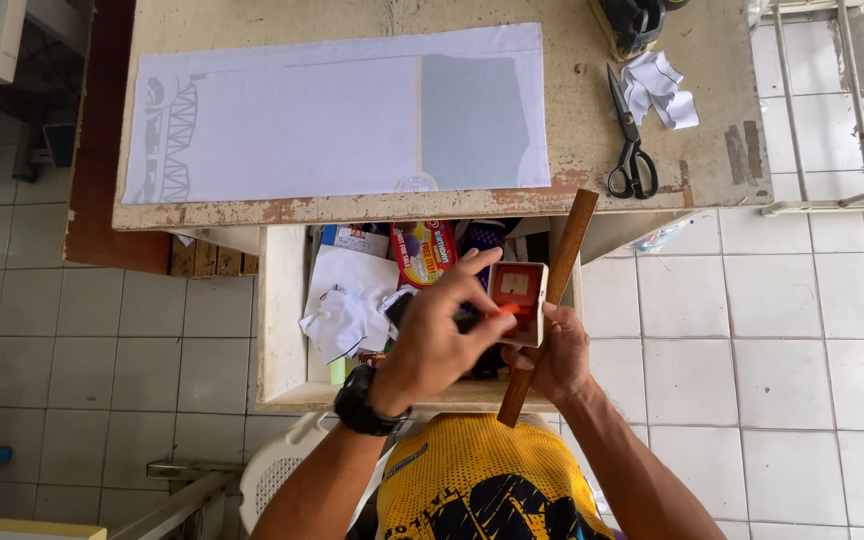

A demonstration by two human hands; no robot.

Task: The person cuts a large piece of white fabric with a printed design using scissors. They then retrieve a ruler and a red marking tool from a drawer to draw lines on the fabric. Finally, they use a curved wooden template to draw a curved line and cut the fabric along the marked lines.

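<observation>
Single head-worn view, straight down, close over hands (492,335) and open drawer (282,300).

Small open white box (520,300), red inside, held upright above open drawer; orange piece (508,311) at its front. Long brown wooden ruler (550,300) slanted just behind box.

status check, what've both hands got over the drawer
Right hand grips small box and wooden ruler. Left hand pinches small orange piece at the box. Open drawer cluttered beneath; scissors lie apart on table.
</observation>
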